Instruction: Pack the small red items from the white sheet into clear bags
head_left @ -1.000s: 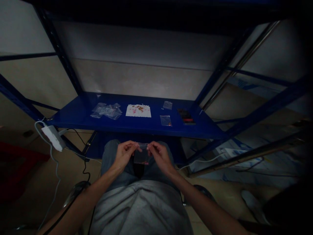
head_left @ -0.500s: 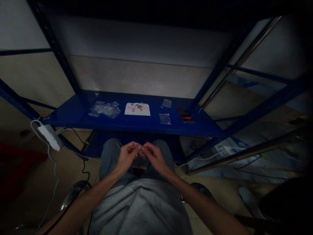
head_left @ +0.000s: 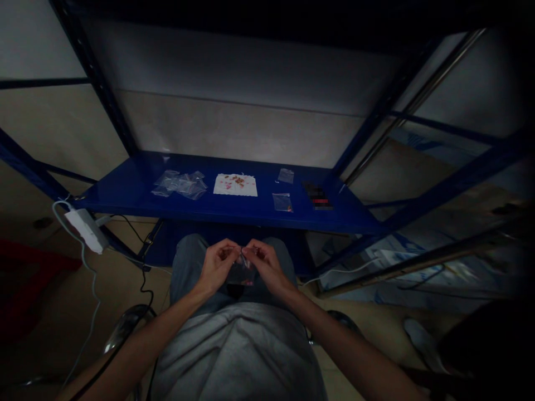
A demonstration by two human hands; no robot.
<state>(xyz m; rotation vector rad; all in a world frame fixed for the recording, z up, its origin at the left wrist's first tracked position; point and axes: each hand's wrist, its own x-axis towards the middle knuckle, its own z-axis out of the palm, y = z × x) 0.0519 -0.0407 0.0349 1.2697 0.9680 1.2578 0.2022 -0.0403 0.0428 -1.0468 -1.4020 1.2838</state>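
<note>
Over my lap, my left hand (head_left: 220,263) and my right hand (head_left: 264,263) pinch the top edge of a small clear plastic bag (head_left: 241,274) between thumbs and fingers. Small reddish bits show faintly at the bag's bottom. Ahead on the blue shelf (head_left: 234,210), a white sheet of paper (head_left: 246,191) bears several small brown and pink pieces (head_left: 238,181). Left of it is a loose pile of clear plastic bags (head_left: 179,185). To the right lie a bag with a small piece in its corner (head_left: 283,202) and another clear bag (head_left: 286,176).
A dark, blurred-out flat object (head_left: 316,195) lies at the shelf's right end. A white power strip (head_left: 87,229) with cables hangs by the left post. Blue uprights frame the shelf on both sides, with a pale wall (head_left: 234,122) behind.
Both hands stay at the bag's top edge, the fingertips shifting slightly. The bag's lower part has moved a little. The shelf items lie as before.
</note>
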